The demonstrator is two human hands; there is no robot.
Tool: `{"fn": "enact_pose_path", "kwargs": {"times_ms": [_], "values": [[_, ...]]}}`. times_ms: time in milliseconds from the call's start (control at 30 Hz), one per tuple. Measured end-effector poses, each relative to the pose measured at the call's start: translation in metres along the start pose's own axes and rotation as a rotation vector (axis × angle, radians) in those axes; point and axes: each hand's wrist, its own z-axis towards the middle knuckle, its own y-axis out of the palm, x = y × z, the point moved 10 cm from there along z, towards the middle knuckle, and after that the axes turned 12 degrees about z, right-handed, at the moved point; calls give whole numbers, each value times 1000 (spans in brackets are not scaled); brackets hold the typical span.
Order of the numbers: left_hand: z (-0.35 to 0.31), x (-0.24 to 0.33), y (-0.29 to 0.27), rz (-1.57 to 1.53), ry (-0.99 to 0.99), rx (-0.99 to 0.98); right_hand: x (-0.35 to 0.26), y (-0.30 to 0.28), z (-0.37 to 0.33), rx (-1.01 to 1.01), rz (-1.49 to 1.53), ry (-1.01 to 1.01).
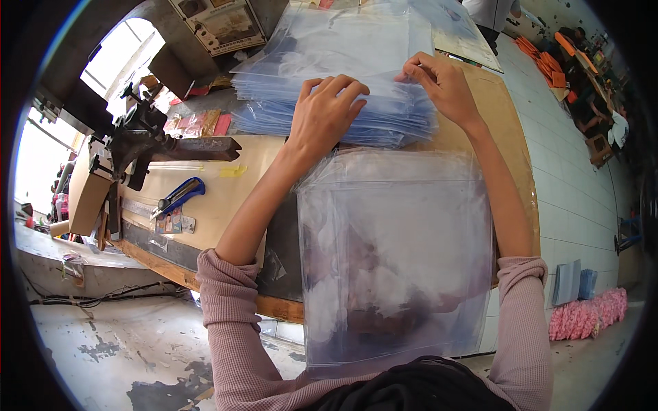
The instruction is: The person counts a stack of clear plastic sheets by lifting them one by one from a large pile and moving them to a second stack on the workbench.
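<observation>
A thick stack of clear, bluish plastic sleeves (343, 61) lies on the far part of the table. My left hand (325, 113) rests on its near edge, fingers bent and apart, with nothing visibly gripped. At the stack's near right corner, my right hand (442, 85) is closed, thumb and forefinger pinching the edge of a thin clear plastic sheet. Closer to me, between my forearms, lies a separate pile of clear plastic sleeves (404, 233) that overhangs the table's front edge.
On the left are a dark metal machine arm (199, 148) and a blue utility knife (179, 197) by a ruler (137, 208). A control box (223, 24) stands at the back. Pink bundled material (588, 314) lies on the floor at right. People are at the far right.
</observation>
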Motion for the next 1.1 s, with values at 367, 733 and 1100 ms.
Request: {"fn": "enact_pose_path", "kwargs": {"times_ms": [367,733,1100], "values": [[-2,-4,-5,18,23,82,2,11,-5,-198,90,50],[-7,5,-3,23,125,145,4,13,-8,-261,180,112],[-20,16,-2,-53,238,185,2,21,-10,-410,124,103]]}}
